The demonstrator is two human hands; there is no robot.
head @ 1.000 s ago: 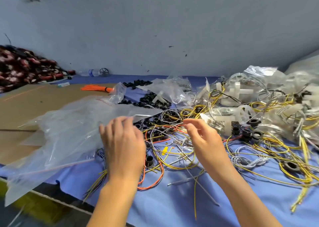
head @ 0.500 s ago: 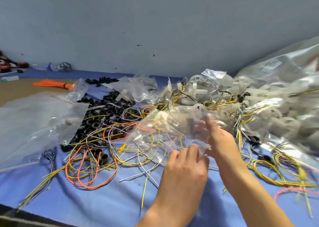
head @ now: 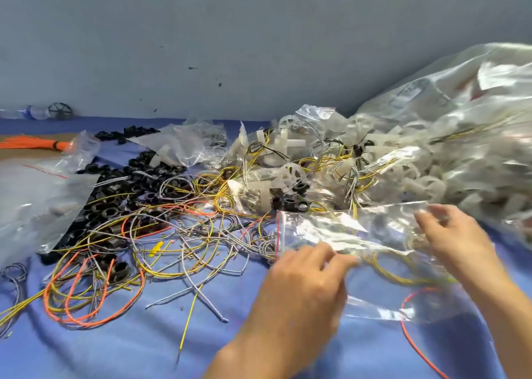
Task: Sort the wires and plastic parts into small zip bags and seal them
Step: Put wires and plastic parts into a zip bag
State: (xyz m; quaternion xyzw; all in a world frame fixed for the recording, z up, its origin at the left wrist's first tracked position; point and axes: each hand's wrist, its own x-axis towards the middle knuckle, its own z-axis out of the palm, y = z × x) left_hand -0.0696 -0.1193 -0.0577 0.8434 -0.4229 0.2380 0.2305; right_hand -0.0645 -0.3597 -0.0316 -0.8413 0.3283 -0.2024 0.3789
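While the left hand [head: 302, 286] pinches it, zip bag [head: 359, 234] spread between, right hand [head: 452, 234] gripping opposite edge

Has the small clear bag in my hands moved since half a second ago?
Yes. The small zip bag has shifted right, away from the black ring pile and toward the big bag of white parts.

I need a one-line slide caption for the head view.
Left hand and right hand hold a clear zip bag over tangled wires on a blue cloth.

motion-blurred right hand [head: 454, 236], large bag [head: 460, 136] past right edge
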